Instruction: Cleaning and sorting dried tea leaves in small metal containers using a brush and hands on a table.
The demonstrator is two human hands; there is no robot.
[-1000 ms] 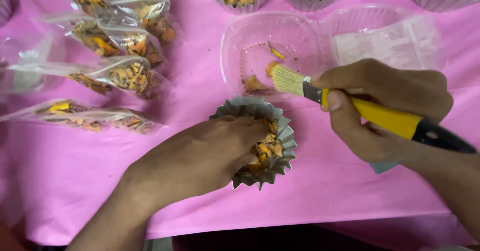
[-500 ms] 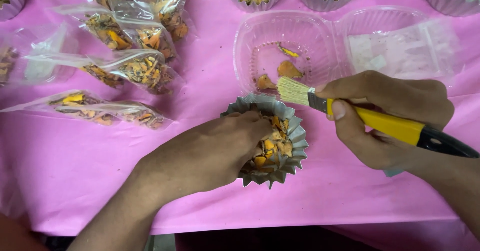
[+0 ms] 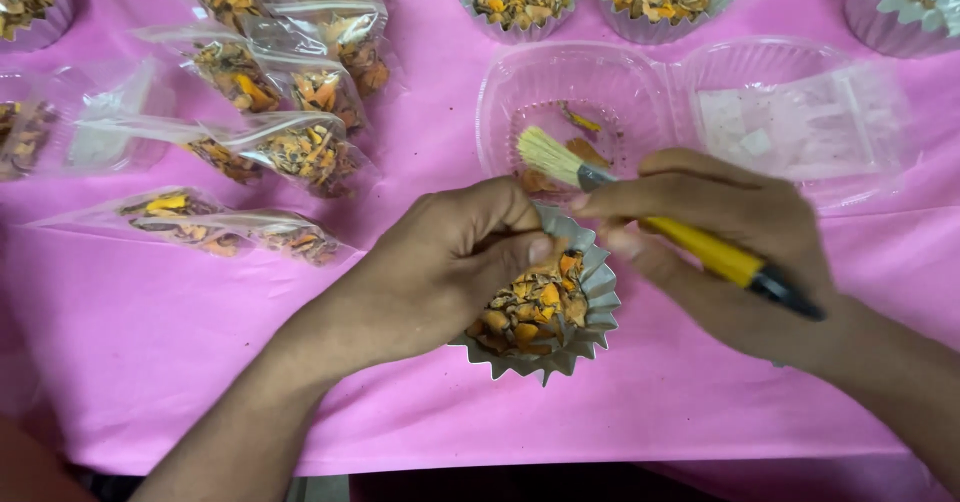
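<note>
Sweeping the last orange flakes into the foil cup

The foil cup (image 3: 545, 312) of orange flakes sits on the pink cloth (image 3: 150, 362) before the clear clamshell tray (image 3: 520, 92). My left hand (image 3: 440, 262) grasps its rim; my right hand (image 3: 720, 242) is clenched on the yellow brush (image 3: 650, 222), bristles in the tray. Next I judge a gentle sweep toward the cup.

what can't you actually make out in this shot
Head view, the only one:
- Near side of the foil cup of orange dried pieces: covered by the left hand.
- Middle of the yellow-handled brush: wrapped by the right hand.
- Foil cup at the top right: cut off by the edge, contents unclear.
- White sheet in the clear clamshell lid: blurred by plastic.
- Clear bags: contents too small to identify.
</note>
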